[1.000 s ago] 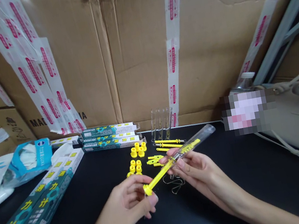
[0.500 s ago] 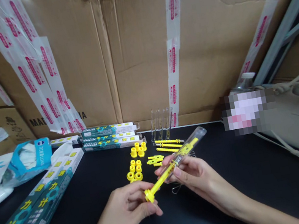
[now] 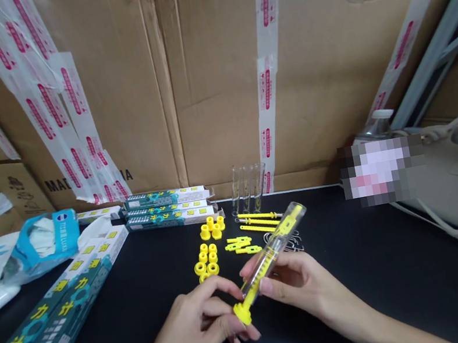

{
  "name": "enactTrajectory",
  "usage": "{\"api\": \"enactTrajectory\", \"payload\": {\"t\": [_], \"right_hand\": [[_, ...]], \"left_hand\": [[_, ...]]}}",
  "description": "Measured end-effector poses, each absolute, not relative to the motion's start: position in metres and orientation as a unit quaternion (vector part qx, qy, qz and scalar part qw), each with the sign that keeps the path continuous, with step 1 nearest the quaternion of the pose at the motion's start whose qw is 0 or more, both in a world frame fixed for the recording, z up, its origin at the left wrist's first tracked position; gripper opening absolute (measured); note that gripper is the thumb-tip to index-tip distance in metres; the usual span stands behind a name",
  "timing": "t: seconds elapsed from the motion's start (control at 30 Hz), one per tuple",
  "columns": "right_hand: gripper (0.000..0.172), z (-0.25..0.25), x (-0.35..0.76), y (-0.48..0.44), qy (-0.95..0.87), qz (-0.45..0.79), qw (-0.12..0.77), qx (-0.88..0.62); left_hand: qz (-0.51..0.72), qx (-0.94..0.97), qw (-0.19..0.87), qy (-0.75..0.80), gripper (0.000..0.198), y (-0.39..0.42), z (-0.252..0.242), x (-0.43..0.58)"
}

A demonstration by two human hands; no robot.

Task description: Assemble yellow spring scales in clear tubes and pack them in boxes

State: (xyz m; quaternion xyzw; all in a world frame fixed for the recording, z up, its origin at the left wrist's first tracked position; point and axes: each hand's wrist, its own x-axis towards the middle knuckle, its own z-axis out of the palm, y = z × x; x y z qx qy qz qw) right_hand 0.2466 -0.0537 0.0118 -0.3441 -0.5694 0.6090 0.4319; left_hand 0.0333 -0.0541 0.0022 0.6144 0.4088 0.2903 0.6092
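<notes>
1 clear tube (image 3: 273, 251) is held aslant at the lower centre of the frame, its far end pointed toward the upper right. 1 yellow rod (image 3: 253, 293) is enclosed along most of its length, and 1 slotted yellow piece (image 3: 288, 224) is seen inside near the far end. 1 flanged yellow cap (image 3: 242, 314) is set on the rod's lower-left end, outside the tube.

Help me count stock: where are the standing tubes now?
In the head view, the tubes stand just right of centre, before the cardboard, right of the stacked boxes and behind the yellow rods.
</notes>
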Motion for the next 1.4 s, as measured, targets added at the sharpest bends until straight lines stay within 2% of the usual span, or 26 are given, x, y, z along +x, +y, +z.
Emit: {"api": "enactTrajectory", "payload": {"t": [0.13,0.33,0.53,0.8,0.93,1.23,1.4], "right_hand": [[0.026,0.011,0.243,-0.059,-0.561,0.631,0.420,-0.334],[0.041,0.006,0.241,-0.059,-0.521,0.661,0.440,-0.312],[0.032,0.007,0.239,-0.061,-0.554,0.659,0.415,-0.295],[0.027,0.016,0.238,-0.063,-0.587,0.612,0.410,-0.336],[0.026,0.012,0.235,-0.061,-0.598,0.594,0.409,-0.350],[0.025,0.004,0.229,-0.063,-0.592,0.579,0.425,-0.365],[0.028,0.001,0.227,-0.065,-0.571,0.597,0.434,-0.358]], "left_hand": [[0.306,0.572,0.641,0.409,0.038,-0.056,0.003,0.034],[0.298,0.599,0.633,0.390,0.039,-0.058,0.006,0.034],[0.299,0.592,0.618,0.422,0.033,-0.058,0.007,0.037],[0.323,0.570,0.626,0.422,0.048,-0.058,0.008,0.037],[0.322,0.568,0.623,0.430,0.053,-0.060,0.006,0.038],[0.304,0.621,0.567,0.449,0.050,-0.059,0.002,0.036],[0.301,0.621,0.574,0.441,0.048,-0.060,0.000,0.033]]}}
